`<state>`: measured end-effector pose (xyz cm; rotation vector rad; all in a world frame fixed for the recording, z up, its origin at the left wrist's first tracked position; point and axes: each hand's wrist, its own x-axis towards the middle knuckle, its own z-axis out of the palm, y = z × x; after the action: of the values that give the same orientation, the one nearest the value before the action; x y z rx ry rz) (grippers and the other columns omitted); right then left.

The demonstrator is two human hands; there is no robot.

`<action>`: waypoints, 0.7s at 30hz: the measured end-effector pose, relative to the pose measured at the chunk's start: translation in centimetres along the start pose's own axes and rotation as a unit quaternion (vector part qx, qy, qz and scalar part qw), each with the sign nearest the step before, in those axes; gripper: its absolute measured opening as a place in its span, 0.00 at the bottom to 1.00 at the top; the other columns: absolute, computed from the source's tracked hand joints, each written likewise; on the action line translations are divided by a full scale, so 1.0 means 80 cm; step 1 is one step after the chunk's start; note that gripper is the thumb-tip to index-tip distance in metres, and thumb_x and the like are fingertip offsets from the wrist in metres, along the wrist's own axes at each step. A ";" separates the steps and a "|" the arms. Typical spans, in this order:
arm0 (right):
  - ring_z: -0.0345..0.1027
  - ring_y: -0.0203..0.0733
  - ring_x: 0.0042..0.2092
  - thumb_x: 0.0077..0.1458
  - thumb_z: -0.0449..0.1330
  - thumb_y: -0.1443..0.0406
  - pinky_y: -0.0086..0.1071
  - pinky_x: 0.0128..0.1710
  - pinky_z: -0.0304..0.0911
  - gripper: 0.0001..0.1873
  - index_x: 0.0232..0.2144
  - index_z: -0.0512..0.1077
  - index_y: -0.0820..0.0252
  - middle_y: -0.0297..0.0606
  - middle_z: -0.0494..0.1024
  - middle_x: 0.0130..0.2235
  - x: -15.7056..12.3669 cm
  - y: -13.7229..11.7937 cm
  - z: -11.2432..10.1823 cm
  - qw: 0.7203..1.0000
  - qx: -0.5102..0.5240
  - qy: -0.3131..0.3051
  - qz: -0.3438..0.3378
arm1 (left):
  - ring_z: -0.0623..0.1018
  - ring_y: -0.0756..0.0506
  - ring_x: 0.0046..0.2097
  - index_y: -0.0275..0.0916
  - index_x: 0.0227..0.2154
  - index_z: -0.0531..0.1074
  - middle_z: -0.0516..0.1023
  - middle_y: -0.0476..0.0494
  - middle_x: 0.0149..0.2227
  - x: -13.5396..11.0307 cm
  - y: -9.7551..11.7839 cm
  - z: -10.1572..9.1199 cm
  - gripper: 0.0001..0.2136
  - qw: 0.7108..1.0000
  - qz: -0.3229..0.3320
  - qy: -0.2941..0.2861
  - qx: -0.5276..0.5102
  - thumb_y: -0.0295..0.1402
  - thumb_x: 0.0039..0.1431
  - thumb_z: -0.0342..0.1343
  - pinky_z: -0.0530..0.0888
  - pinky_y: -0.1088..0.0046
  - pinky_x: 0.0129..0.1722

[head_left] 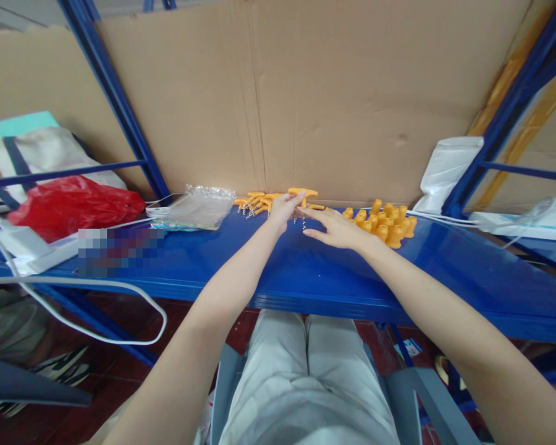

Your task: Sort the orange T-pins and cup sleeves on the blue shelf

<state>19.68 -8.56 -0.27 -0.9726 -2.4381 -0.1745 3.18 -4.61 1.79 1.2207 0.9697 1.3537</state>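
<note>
My left hand [283, 210] reaches to the back of the blue shelf [269, 266] and pinches an orange T-handled corkscrew [303, 193], its metal spiral hanging down below. My right hand [330, 227] lies just right of it, fingers stretched out and apart, holding nothing, fingertips near the spiral. A loose pile of orange corkscrew handles [256, 201] lies left of my left hand. A cluster of orange caps [385, 224] sits right of my right hand.
A clear plastic bag stack [195, 207] lies left of the pile. A red plastic bag [71, 204] and white cables [97, 309] are at far left. A white bag [447, 170] leans at right. Cardboard [328, 93] backs the shelf.
</note>
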 end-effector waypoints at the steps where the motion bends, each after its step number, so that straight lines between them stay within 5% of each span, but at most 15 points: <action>1: 0.67 0.55 0.63 0.65 0.56 0.55 0.55 0.62 0.62 0.31 0.67 0.62 0.52 0.43 0.69 0.65 0.000 0.000 0.000 1.000 0.004 -0.001 -0.003 | 0.77 0.52 0.24 0.34 0.29 0.73 0.80 0.46 0.26 -0.001 0.000 0.001 0.10 1.000 -0.004 0.001 -0.001 0.35 0.61 0.64 0.76 0.76 0.32; 14: 0.71 0.53 0.59 0.64 0.56 0.60 0.51 0.59 0.65 0.26 0.63 0.68 0.57 0.44 0.75 0.60 0.001 0.002 0.000 0.999 -0.033 0.005 0.012 | 0.74 0.54 0.26 0.35 0.27 0.71 0.76 0.48 0.26 0.001 -0.004 0.001 0.08 0.998 -0.013 -0.057 0.026 0.28 0.62 0.60 0.74 0.78 0.31; 21: 0.74 0.54 0.55 0.64 0.56 0.62 0.48 0.55 0.67 0.24 0.61 0.70 0.62 0.48 0.79 0.56 0.000 0.006 -0.005 0.997 -0.060 0.024 0.045 | 0.76 0.52 0.31 0.34 0.29 0.76 0.78 0.46 0.30 0.006 -0.008 -0.001 0.06 0.991 -0.026 -0.117 0.054 0.30 0.59 0.63 0.75 0.72 0.39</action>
<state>20.12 -8.35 0.04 -1.1143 -2.3566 -0.3123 3.25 -4.07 1.20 1.3910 0.9098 1.0998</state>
